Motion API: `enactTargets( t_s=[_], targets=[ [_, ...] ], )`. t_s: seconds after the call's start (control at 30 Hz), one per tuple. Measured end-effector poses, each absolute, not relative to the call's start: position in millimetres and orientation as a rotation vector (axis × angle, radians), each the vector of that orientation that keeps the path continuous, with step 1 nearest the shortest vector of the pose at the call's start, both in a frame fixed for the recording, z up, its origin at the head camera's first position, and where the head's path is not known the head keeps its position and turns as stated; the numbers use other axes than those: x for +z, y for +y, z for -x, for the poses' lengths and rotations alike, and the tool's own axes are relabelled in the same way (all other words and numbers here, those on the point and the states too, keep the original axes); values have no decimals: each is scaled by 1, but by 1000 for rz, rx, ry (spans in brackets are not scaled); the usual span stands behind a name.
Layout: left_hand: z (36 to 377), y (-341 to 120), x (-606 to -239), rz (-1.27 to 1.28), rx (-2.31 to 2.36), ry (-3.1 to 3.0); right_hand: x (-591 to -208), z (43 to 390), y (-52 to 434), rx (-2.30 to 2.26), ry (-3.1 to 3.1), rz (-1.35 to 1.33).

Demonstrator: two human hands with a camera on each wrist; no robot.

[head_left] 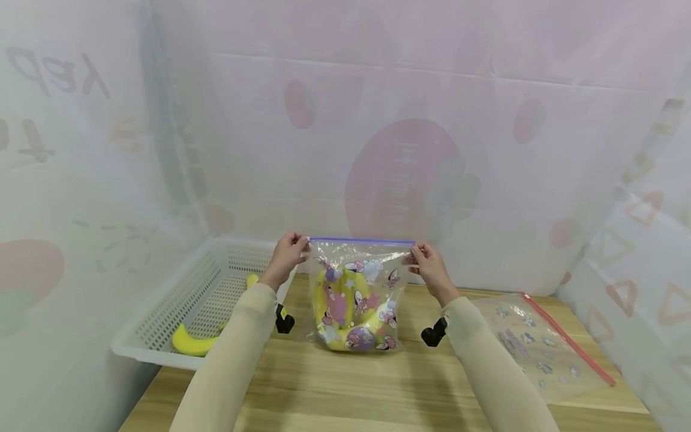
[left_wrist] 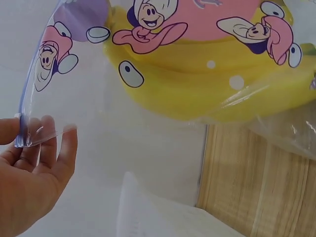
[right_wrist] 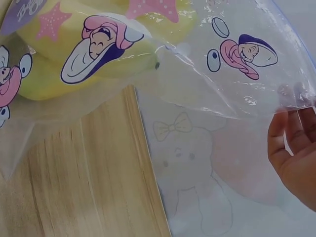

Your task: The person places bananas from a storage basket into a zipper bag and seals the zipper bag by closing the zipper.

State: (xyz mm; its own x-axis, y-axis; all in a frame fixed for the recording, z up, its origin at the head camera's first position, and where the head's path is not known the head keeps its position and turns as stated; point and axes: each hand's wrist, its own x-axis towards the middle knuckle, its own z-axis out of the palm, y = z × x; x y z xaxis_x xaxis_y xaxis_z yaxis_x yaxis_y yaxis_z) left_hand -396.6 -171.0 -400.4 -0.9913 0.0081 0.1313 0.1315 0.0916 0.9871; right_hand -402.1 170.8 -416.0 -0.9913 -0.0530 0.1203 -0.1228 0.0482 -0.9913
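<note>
Head cam: my left hand (head_left: 288, 255) & right hand (head_left: 429, 267) each pinch a top corner of the zip bag (head_left: 357, 294), upright on the table (head_left: 345, 384) w/ bananas (head_left: 345, 312) inside; left wrist: fingers (left_wrist: 49, 143) grasp the seal; right wrist: fingertips (right_wrist: 296, 123) grip the plastic.

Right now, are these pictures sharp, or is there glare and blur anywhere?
Head view: soft, even light, straight edges bowed by the wide lens. Left wrist view: the yellow bananas inside the clear cartoon-printed zip bag look slightly blurred, so close. Right wrist view: bright glints on the bag's creased plastic.
</note>
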Motion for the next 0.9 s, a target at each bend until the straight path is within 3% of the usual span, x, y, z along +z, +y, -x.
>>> enactTargets(
  t_s=[0.47, 0.9],
  targets=[
    [412, -153, -414, -203, -2166, -2223, -420, 413, 165, 2246, -2168, 26],
    [410, -149, -405, -224, -2249, -2077, -415, 411, 168, 2426, -2173, -127]
  ],
)
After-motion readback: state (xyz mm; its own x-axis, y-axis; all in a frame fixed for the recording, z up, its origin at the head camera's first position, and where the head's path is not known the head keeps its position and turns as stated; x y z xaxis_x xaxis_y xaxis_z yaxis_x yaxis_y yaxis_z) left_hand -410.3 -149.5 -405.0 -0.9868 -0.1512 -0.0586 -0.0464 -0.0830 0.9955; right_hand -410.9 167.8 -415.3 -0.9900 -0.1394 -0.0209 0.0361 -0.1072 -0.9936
